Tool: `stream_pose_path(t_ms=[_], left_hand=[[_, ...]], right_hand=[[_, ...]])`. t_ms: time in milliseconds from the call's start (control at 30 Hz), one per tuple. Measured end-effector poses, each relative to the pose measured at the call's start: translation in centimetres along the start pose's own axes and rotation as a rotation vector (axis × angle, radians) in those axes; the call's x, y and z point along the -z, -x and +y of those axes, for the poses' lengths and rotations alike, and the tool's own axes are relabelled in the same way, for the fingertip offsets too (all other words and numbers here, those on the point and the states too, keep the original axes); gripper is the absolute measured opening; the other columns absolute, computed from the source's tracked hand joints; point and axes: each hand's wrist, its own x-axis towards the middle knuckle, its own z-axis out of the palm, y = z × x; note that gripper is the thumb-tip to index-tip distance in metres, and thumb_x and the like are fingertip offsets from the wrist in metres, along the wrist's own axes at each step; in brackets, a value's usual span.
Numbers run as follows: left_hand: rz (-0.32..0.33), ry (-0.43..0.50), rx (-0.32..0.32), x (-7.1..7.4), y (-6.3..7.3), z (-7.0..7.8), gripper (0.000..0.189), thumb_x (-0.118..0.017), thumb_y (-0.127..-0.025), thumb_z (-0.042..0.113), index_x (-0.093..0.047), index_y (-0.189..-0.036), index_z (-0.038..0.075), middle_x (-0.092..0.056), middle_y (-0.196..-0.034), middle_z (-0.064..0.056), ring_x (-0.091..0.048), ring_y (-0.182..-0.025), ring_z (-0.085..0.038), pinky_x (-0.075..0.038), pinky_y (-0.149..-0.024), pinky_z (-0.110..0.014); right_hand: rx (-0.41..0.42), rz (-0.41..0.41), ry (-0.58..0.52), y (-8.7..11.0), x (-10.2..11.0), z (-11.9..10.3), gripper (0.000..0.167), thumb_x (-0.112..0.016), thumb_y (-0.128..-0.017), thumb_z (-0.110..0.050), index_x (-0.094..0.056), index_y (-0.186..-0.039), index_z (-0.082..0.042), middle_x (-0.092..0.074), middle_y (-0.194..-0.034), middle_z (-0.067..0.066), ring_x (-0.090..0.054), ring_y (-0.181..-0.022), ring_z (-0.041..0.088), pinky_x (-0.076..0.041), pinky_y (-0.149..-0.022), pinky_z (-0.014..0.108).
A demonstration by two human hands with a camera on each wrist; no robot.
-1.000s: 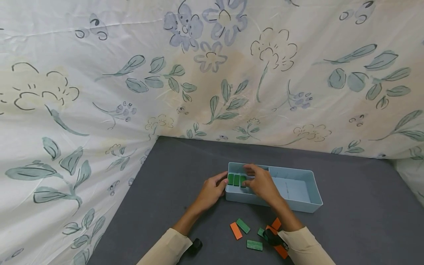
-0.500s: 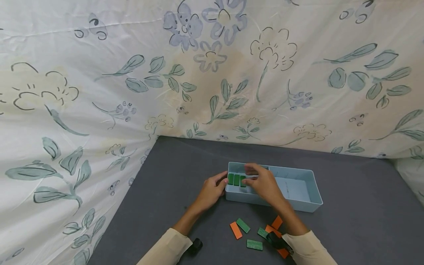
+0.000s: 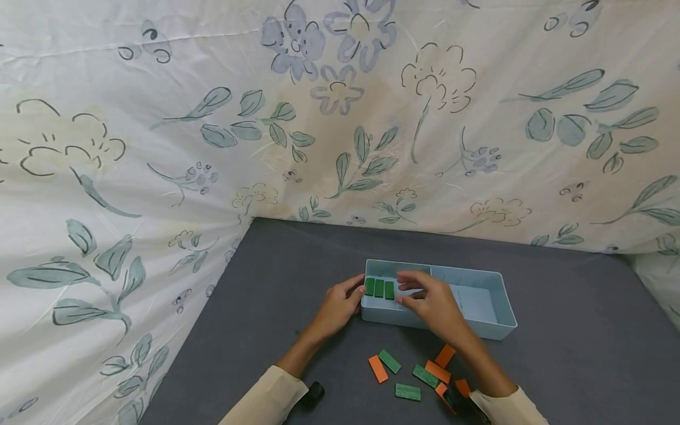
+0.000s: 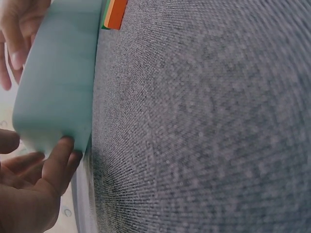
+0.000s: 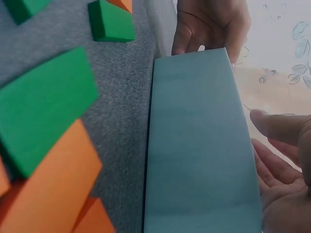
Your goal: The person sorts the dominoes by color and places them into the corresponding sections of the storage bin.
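A pale blue plastic box (image 3: 390,316) with a divider inside lies across the dark cloth. In its left compartment 3 green rectangular blocks (image 3: 379,288) stand in a row by the left end. My left hand (image 3: 337,304) holds that end; in the left wrist view its fingers (image 4: 58,158) press the outer end wall, with the thumb up by the rim. Over the left compartment is my right hand (image 3: 432,301), its thumb and fingers parted with nothing between them, just right of the third block. The box's near wall (image 5: 199,141) hides the inside in the right wrist view.
Several loose green blocks (image 3: 408,392) and orange blocks (image 3: 378,369) lie on the cloth in front of the box, some close by the right forearm. A floral curtain (image 3: 340,147) hangs behind and along the left of the cloth.
My right hand has let go of the third green block and drawn back to the right. The left hand and the box look nearly unmoved.
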Motion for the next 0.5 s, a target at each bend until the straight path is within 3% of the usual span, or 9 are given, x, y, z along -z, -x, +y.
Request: stream_pose_path(t_ms=[333, 500], left_hand=[[0.0, -0.006, 0.003, 0.0, 0.2, 0.0, 0.047, -0.055, -0.113, 0.024, -0.052, -0.156, 0.004, -0.065, -0.083, -0.013, -0.062, -0.073, -0.025, -0.048, -0.07, -0.025], [0.007, -0.014, 0.011, 0.0, 0.2, 0.2, 0.048, -0.055, -0.113, 0.028, -0.052, -0.157, 0.007, -0.065, -0.084, -0.008, -0.062, -0.074, -0.022, -0.048, -0.072, -0.024]], right_hand=[[0.031, -0.001, 0.005, 1.9, 1.0, -0.7, 0.049, -0.085, -0.09, -0.006, -0.069, -0.136, -0.009, -0.073, -0.125, 0.012, -0.072, -0.108, 0.023, -0.061, -0.087, 0.032], [0.056, 0.03, 0.042, 2.8, 1.3, -0.7, 0.048, -0.086, -0.089, -0.006, -0.071, -0.134, -0.013, -0.074, -0.12, 0.005, -0.073, -0.104, 0.024, -0.061, -0.087, 0.034]])
